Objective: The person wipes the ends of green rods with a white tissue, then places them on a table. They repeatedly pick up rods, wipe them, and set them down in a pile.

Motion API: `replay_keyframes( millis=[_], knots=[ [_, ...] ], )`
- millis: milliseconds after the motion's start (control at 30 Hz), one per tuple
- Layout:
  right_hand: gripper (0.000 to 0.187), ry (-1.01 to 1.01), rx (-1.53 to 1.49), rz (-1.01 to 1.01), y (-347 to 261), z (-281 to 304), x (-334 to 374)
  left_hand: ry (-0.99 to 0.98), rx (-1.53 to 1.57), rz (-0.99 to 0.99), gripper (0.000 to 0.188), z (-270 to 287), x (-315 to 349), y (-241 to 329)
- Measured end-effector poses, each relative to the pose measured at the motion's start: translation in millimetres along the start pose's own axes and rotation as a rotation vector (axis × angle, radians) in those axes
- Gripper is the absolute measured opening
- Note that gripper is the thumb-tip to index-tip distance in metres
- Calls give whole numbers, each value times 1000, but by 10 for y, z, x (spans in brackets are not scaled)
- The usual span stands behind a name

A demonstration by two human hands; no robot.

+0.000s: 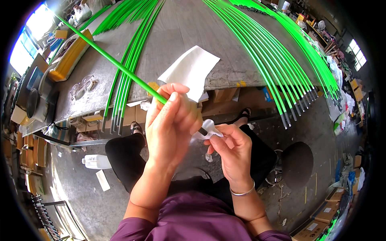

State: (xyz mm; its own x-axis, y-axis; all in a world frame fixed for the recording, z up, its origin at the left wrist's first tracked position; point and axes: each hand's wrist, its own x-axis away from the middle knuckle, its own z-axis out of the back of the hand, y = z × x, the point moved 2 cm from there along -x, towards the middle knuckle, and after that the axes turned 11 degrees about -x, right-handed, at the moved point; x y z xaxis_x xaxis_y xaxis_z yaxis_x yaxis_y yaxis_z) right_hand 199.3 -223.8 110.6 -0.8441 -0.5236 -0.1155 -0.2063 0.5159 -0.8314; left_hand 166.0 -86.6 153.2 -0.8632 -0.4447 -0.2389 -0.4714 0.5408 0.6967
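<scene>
My left hand (169,124) is closed round a long, thin green rod (116,64) near its lower end. The rod slants up to the far left, and its black tip (204,131) sticks out below my fist. My right hand (231,146), a silver bangle on its wrist, pinches a small crumpled white piece (212,126) beside that tip; whether it is paper or cloth I cannot tell. The white piece touches or lies just behind the tip. Beyond my hands, a white sheet (193,66) hangs over the near edge of the grey table (177,36).
Green rods with dark ends lie in a left bundle (130,68) and a right row (265,60), their ends jutting past the table edge. Glasses (83,86) and a yellow box (70,58) are at left. A round stool (296,164) stands right; a white jug (96,161) lies on the floor.
</scene>
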Motion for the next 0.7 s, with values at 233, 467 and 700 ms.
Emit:
replay_keyframes(
  millis=[233,467,700],
  knots=[
    [13,2,-53,89,16,-13,-79,59,4,5,16,28,-73,-110],
    [15,-25,81,151,155,-5,-124,113,32,28,15,23,-92,-176],
    [13,7,-21,191,235,30,-169,49,-236,-9,18,45,-82,-147]
  ],
)
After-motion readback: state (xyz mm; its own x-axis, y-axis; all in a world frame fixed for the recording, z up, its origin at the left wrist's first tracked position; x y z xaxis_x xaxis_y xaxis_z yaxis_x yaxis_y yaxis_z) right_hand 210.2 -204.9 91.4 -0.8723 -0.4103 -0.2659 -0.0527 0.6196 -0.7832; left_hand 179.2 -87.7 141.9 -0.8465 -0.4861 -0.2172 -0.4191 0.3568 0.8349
